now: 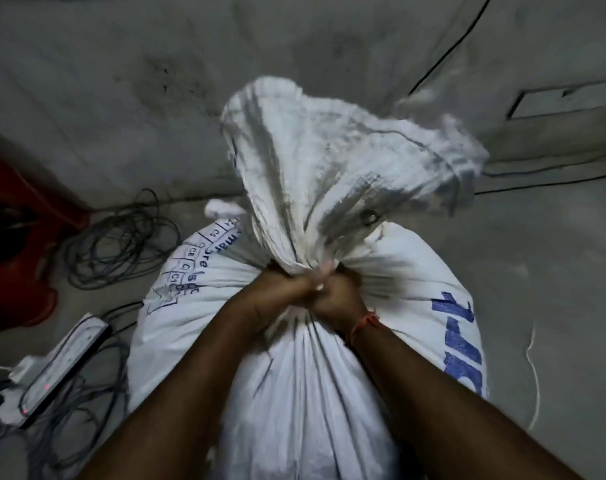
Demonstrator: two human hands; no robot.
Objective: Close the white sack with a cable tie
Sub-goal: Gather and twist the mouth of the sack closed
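Head view showed both hands bunched together at the neck of the white sack, the left hand and the right hand pressed knuckle to knuckle and closed tight on the gathered cloth. An orange thread band sat on the right wrist. Above the grip the loose mouth of the sack flared up and outward, blurred at its far edge. Below the grip the full body of the sack stood on the grey floor, its blue printing visible on both flanks.

From where I stood, the step in hand looked like the cinching of the neck; whether a cable tie was already round it I could not tell, since the fingers hid that spot and no tie showed anywhere else. The next move would call for one hand to hold the gather firm while the other threaded or pulled the tie snug just under the flare.

Further out, a coil of dark cable lay to the left, a power strip nearer, and something red at the edge
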